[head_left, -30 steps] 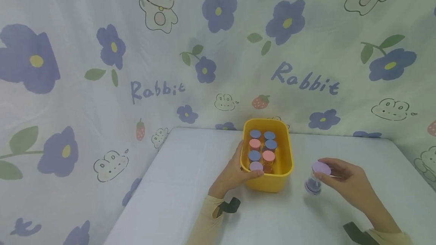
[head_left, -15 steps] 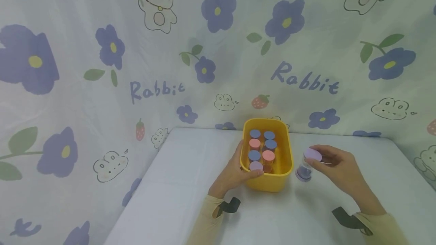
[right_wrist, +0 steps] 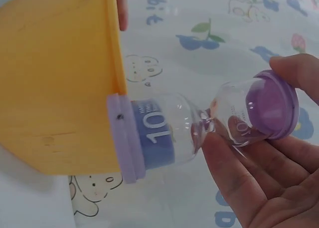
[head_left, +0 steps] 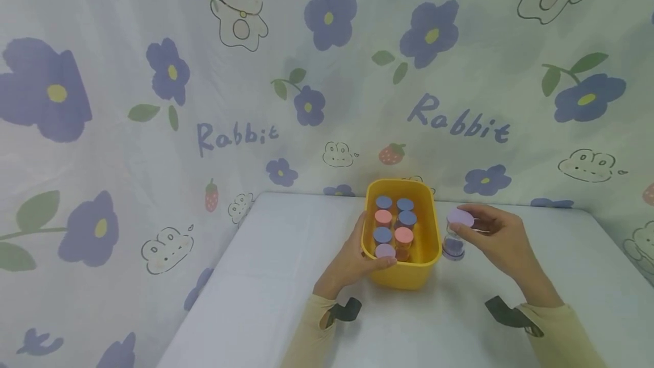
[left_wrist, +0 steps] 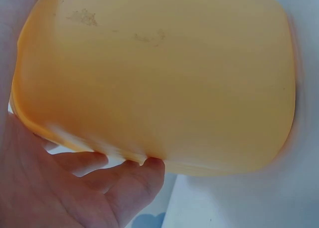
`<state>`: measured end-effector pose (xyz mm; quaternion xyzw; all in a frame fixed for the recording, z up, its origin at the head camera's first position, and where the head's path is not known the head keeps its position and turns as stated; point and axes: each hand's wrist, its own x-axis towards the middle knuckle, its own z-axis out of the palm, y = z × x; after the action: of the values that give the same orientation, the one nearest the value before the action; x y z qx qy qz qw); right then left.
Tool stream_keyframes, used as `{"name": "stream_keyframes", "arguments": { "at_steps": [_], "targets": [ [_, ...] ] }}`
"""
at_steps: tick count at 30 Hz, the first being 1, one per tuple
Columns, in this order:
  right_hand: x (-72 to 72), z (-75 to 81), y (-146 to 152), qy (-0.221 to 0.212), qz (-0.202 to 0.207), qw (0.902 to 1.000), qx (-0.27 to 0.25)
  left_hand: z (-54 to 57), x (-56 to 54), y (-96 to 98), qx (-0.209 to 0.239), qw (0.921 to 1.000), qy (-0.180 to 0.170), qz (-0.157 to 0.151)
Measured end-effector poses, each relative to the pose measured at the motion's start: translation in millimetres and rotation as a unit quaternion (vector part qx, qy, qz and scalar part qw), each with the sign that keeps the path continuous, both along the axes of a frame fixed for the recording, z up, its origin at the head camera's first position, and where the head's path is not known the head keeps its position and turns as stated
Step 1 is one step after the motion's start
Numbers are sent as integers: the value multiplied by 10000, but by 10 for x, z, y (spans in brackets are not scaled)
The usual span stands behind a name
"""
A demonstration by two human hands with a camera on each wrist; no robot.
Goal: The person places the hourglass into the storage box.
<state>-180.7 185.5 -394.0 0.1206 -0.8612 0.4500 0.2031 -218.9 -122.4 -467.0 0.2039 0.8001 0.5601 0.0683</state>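
My left hand (head_left: pixel 349 260) grips the near left of a yellow plastic bin (head_left: pixel 401 278), its thumb over the front rim. In the left wrist view, the fingers (left_wrist: pixel 134 188) curl against the wall. Inside stand several sand timers, with blue caps (head_left: pixel 382 235), pink caps (head_left: pixel 403 235) and a lilac cap (head_left: pixel 385 251). Just right of the bin, my right hand (head_left: pixel 503 237) holds another sand timer (head_left: pixel 453 243) by its upper end. The right wrist view shows its purple caps, clear waisted glass and a "10" (right_wrist: pixel 155 128) over purple sand. Its lower cap overlaps the bin's rim there.
A white-covered table (head_left: pixel 265 254) lies under the bin. Behind it hangs a curtain (head_left: pixel 357 72) printed with purple flowers, rabbits and strawberries. Dark straps (head_left: pixel 346 309) circle both wrists over beige sleeves.
My right hand has carried the purple sand timer leftward and farther from me, up beside the bin's right wall. The left hand and the bin have stayed in place.
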Motion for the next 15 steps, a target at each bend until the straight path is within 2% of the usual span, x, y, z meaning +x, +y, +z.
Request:
{"name": "stream_keyframes", "arguments": {
  "at_steps": [7,15],
  "targets": [
    [-34,106,-23,201,-83,9985,-511,44,9,12,33,9999,61,-75],
    [-98,163,-280,-21,346,9979,-551,-7,-9,14,1,9999,107,-22]
  ]
}}
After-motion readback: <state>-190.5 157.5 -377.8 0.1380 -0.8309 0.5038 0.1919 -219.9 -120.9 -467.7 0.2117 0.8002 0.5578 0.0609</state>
